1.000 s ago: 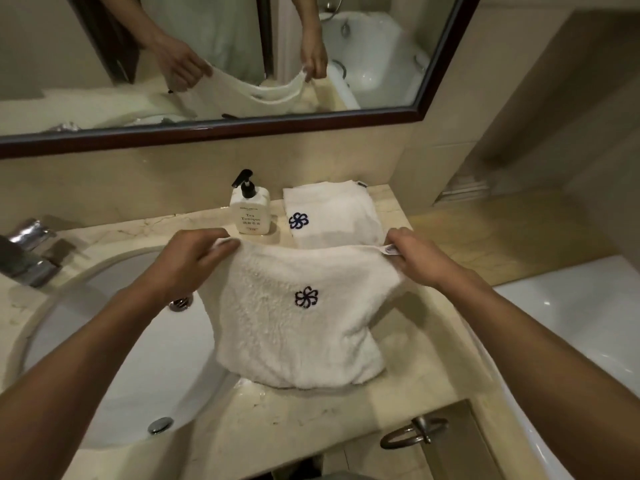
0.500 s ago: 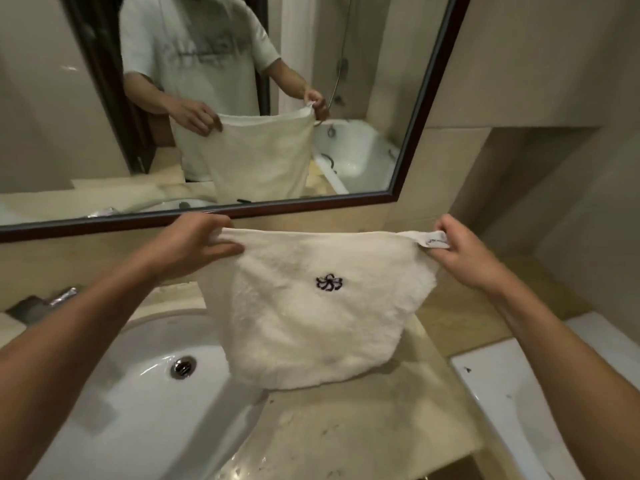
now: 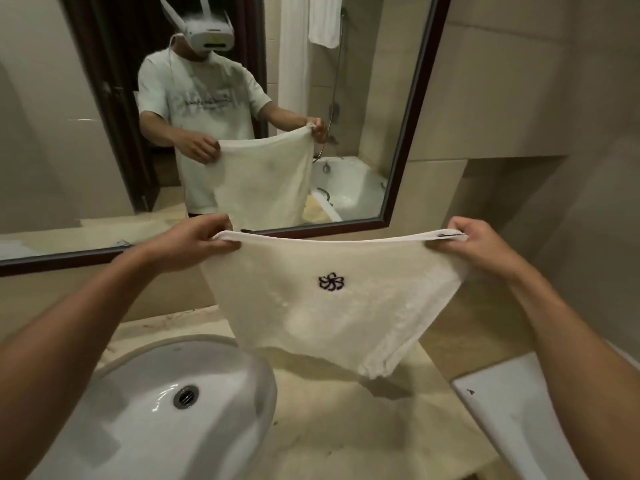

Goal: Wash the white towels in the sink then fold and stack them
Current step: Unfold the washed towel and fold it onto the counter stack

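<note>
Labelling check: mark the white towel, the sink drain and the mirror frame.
white towel [image 3: 332,306], head view, front face just below its dark flower emblem.
sink drain [image 3: 186,396], head view, centre of the metal grate.
mirror frame [image 3: 412,112], head view, dark right-hand edge.

The white towel [image 3: 322,306] hangs in front of the counter's back edge, so whatever stands behind it is hidden; the sink [image 3: 145,427] runs off the bottom and left edges; both forearms are cut by the frame; the right hand [image 3: 481,244] covers the towel's corner; the mirror [image 3: 408,133] is cropped at the top
</note>
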{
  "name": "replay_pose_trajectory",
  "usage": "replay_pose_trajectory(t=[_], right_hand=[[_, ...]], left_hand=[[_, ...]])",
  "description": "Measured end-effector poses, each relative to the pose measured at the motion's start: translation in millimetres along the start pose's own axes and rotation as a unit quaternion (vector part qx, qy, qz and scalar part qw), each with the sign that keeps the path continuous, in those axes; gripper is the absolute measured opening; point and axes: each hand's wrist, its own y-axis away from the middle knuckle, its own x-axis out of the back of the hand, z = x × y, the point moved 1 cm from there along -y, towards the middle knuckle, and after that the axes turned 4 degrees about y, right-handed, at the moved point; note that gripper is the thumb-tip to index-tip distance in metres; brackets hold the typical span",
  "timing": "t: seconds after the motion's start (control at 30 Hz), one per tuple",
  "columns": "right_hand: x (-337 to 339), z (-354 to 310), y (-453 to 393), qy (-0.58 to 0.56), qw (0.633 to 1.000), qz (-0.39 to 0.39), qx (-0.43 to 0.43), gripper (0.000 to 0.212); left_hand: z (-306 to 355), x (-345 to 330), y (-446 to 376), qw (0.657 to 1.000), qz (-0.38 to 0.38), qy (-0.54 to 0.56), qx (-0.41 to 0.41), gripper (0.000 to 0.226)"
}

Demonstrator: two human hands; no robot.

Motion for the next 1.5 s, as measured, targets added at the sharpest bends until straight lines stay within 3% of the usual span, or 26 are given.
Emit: replay_pose_trajectory(t=[0.1,0.23,0.4,0.47,0.53,0.6,0.7,0.83,0.97,1.07,1.13,1.23,1.3,1.37,1.5], right_hand=[[12.1,-5.5,6.5,-0.047,0.998,-0.048,-0.021,0.038],[12.2,-2.6,8.2,-0.004,0.998,-0.057,0.022,0.034],[8.2,7.9,6.8,0.214,0.974,-0.042,0.066,0.029],[6.0,3.7,6.2,0.338,0.940,-0.003,0.055,0.025],[0.6,-7.4,6.4,0.387,0.917,0.091,0.036,0.020],[-12.5,-7.4,10.7,0.299,0.935,0.184,0.043,0.018],[-33.3,4.4,16.8,0.252,0.959,0.131,0.013,0.018],[-26.1,-4.4,8.8,0.199,0.954,0.222,0.025,0.015],[-20.0,-24.2,-2.1,0.166,0.961,0.219,0.037,0.016],[-21.3,-37.2,-9.0,0.083,0.974,0.204,0.045,0.017],[-26.7,-48.1,-13.0,0.004,0.984,0.173,0.042,0.017],[-38.2,-74.1,-19.6,-0.083,0.988,0.122,0.055,0.018],[-46.7,-94.4,-23.1,-0.106,0.987,0.095,0.077,0.016],[-55.2,-113.7,-24.3,-0.136,0.984,0.065,0.094,0.011],[-60.6,-120.0,-21.6,-0.221,0.970,0.053,0.080,0.016]], left_hand=[[1.8,-2.1,1.4,0.999,-0.016,0.032,0.020,0.011],[1.2,1.6,-1.9,1.000,-0.016,0.012,0.017,0.008],[1.4,12.4,-6.5,0.996,-0.072,-0.043,0.019,0.005],[4.2,9.7,-11.0,0.993,-0.031,-0.115,0.009,0.010],[9.8,7.9,-12.5,0.987,0.013,-0.158,0.000,0.013],[5.0,11.3,-10.6,0.984,0.033,-0.175,-0.002,0.008],[0.7,8.2,-4.3,0.970,0.024,-0.241,0.021,0.012],[10.3,-7.7,-5.1,0.969,0.139,-0.200,0.038,0.012],[19.3,-8.9,-13.9,0.985,0.162,-0.028,0.046,0.011],[25.6,-13.5,-18.4,0.959,0.193,0.184,0.092,0.019],[41.2,-24.4,-23.7,0.943,0.202,0.244,0.105,0.021],[82.1,-46.6,-33.1,0.946,0.152,0.270,0.095,0.015],[111.1,-61.5,-40.6,0.961,0.061,0.265,0.043,0.045],[133.9,-75.4,-50.1,0.976,-0.012,0.217,-0.037,0.056],[152.6,-84.7,-67.8,0.981,-0.008,0.186,-0.050,0.033]])
